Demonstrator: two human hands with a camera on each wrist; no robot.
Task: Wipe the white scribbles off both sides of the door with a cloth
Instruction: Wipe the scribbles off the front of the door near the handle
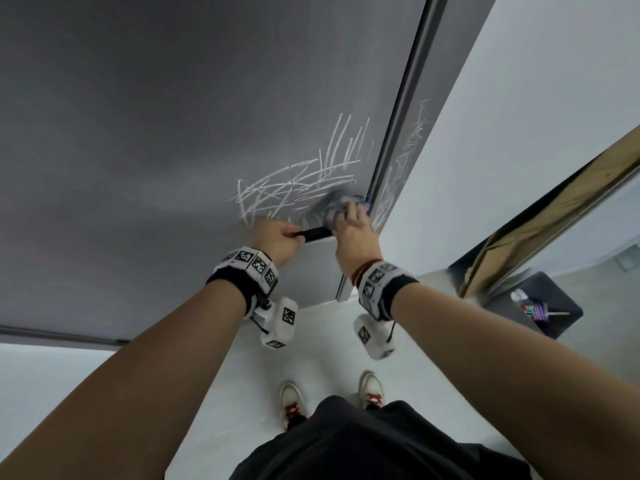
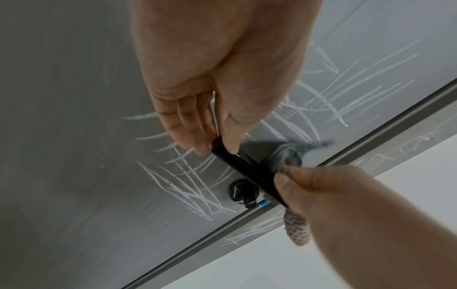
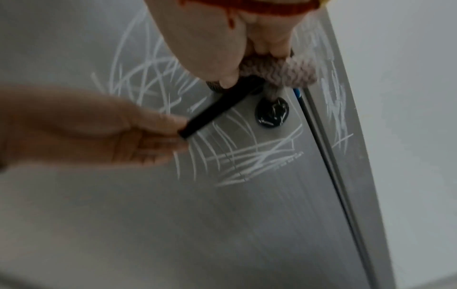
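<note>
Grey and broad, the door [image 1: 173, 116] fills the upper left of the head view. White scribbles [image 1: 294, 181] spread thickly above the black handle [image 1: 317, 233] at frame centre, and more marks run along the narrow strip beyond the door's edge. The left hand [image 1: 277, 242] grasps the handle's end. The right hand [image 1: 353, 228] clutches the cloth [image 1: 337, 204], pressed against the door beside the edge. Wiping looks barely begun: nearly all scribbles remain, and the far side cannot be seen.

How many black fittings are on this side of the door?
2: the black lever handle, its free end held by the left hand, and a round black knob beside it. Others may be hidden.
</note>
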